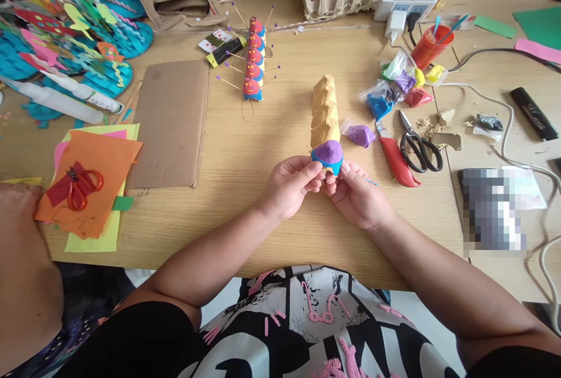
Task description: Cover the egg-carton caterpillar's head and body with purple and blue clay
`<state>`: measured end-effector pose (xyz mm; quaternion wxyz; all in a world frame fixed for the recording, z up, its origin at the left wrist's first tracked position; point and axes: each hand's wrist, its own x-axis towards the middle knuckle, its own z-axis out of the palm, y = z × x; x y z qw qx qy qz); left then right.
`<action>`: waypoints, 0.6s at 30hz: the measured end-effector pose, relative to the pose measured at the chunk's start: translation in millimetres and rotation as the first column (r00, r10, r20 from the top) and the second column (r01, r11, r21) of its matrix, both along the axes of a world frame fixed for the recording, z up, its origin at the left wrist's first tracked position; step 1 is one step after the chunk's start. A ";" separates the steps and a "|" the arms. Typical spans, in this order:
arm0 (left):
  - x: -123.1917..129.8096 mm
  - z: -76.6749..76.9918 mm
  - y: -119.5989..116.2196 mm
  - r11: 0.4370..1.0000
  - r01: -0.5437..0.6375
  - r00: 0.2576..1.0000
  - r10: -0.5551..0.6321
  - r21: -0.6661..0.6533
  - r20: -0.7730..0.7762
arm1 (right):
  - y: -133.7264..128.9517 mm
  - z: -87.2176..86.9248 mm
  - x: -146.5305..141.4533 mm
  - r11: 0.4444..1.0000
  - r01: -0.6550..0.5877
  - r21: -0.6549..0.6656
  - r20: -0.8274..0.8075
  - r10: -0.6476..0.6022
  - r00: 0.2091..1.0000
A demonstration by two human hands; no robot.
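Note:
A yellow egg-carton strip (pixel 325 110) with several bumps points away from me over the table. Its near bump wears a purple clay cap (pixel 328 152) above a blue clay band (pixel 321 160). From the left, my left hand (pixel 291 184) pinches the near end between thumb and fingers. My right hand (pixel 362 194) grips the same end from the right, thumb against the blue band. The fingertips hide the strip's underside. Beyond it stands a finished-looking red and blue caterpillar (pixel 253 62) with purple-tipped sticks. A bag of purple clay (pixel 360 135) lies just right of the strip.
Black-handled scissors (pixel 421 147) and a red-handled cutter (pixel 397 159) lie right, below several clay bags (pixel 380 103) and an orange cup (pixel 432 48). Cardboard (pixel 170 124) and colored paper (pixel 99 185) with orange scissors (pixel 79 188) lie left, near another person's arm (pixel 24 273). A white cable (pixel 508 121) crosses the right side.

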<state>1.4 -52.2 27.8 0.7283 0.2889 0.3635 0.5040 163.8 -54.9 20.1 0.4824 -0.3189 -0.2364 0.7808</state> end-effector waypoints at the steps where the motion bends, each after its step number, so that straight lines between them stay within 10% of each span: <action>1: -0.2 -0.5 0.0 1.000 0.009 1.000 -0.009 -0.006 0.005 | 0.2 0.3 0.2 1.000 0.000 -0.001 -0.001 0.000 1.000; 18: -0.3 -1.8 2.9 0.999 0.006 1.000 -0.005 -0.035 0.012 | 2.7 2.4 1.8 0.999 0.031 0.017 0.036 -0.032 0.999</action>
